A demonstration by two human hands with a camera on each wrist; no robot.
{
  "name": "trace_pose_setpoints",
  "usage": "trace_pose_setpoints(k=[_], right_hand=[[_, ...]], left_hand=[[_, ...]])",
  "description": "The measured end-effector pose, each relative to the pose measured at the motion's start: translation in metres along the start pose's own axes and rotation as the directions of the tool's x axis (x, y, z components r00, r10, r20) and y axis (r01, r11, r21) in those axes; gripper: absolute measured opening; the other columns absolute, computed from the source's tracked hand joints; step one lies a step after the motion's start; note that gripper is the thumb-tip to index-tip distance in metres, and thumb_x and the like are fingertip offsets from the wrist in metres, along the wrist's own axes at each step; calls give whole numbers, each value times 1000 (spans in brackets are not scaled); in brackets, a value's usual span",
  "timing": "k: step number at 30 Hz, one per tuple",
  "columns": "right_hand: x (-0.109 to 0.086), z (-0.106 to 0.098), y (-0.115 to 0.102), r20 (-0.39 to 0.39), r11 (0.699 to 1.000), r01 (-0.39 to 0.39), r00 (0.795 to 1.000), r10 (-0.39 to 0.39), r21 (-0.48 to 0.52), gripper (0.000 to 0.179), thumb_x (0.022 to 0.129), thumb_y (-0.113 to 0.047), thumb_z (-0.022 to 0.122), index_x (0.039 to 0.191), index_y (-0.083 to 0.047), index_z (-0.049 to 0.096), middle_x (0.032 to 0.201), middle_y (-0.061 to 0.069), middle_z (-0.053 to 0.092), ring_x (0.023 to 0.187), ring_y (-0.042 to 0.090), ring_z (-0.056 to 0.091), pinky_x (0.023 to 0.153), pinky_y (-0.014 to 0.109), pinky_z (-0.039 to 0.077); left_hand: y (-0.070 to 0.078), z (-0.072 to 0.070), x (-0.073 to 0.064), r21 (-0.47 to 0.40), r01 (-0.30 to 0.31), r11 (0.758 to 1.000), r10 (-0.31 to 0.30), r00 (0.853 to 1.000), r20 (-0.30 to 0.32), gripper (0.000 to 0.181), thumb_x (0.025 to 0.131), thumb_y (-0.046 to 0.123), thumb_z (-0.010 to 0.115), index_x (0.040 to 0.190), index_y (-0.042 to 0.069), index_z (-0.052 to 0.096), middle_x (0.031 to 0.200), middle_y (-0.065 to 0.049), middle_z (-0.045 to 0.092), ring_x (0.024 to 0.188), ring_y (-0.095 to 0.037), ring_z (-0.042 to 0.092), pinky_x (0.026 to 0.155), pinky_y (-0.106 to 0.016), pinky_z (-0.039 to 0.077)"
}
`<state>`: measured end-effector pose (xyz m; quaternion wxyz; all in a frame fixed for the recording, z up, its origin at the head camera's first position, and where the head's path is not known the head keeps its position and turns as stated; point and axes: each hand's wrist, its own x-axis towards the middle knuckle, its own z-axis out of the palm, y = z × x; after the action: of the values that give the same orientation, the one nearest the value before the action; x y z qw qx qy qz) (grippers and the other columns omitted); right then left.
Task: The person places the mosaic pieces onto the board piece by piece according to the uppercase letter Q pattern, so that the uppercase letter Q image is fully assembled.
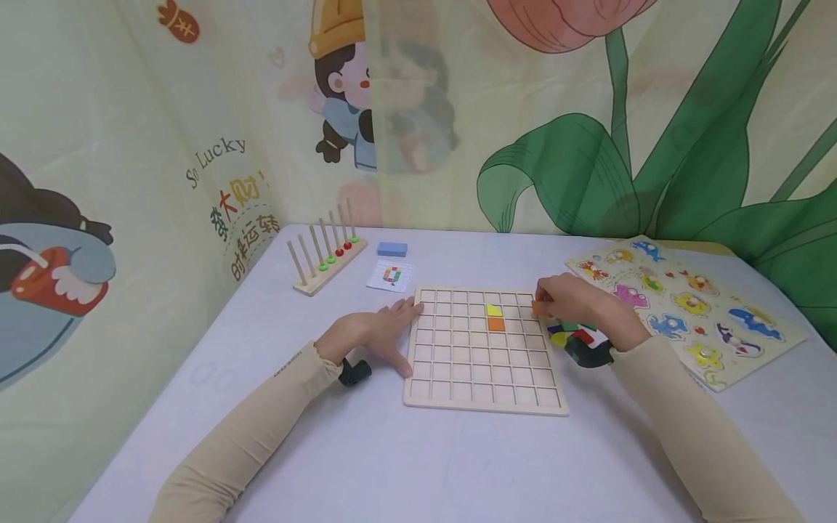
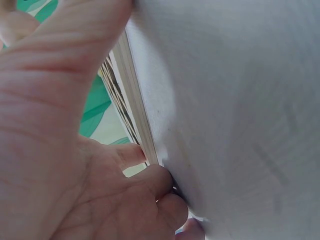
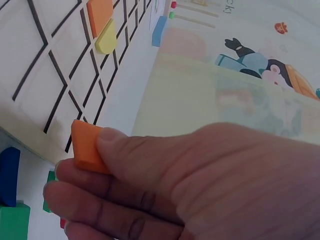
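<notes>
A wooden grid board point(image 1: 461, 356) lies flat on the white table in the head view. Two blocks sit side by side in its upper right part: a yellow block point(image 1: 494, 310) and, just nearer, an orange block point(image 1: 496, 325). With fingers spread, my left hand point(image 1: 386, 334) rests along the board's left edge. At the board's upper right corner, my right hand point(image 1: 575, 298) pinches another orange block point(image 3: 86, 147) between thumb and fingers. Several loose blocks, including a red block point(image 1: 583, 336) and a blue block point(image 3: 9, 177), lie beside the board, partly hidden by that hand.
Behind the board lie a card with a coloured pattern point(image 1: 391, 275) and a blue box point(image 1: 392, 249). A wooden peg stand point(image 1: 314, 280) with red and green beads is at the back left. An animal puzzle board point(image 1: 752, 361) covers the right side. A printed curtain point(image 1: 445, 203) hangs behind.
</notes>
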<state>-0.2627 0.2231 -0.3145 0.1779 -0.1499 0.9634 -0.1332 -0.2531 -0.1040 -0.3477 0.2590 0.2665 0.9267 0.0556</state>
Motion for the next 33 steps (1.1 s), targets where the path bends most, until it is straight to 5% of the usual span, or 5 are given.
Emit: trace_pose_setpoints(k=[14,33], right_hand=[[0,3,-11,-110,980,179,979,-170,87,12,93,-12,66,100,-3,66,83,8,67,71,18,57,65,26,50],[2,15,-20,-34,947,296,955,-294,124,12,87,-8,70,99,-7,68,93,1,69,84,16,59,81,30,55]], left_hand=[[-1,0,0,-17,-1,1000,1,1000,-2,121,74,50,80,158,11,3,165,-13,-3,152,-26,-3,124,-43,7],[1,0,-1,-19,8,1000,-8,1000,-3,121,73,51,80,158,11,4,165,-13,-2,152,-27,-2,123,-45,9]])
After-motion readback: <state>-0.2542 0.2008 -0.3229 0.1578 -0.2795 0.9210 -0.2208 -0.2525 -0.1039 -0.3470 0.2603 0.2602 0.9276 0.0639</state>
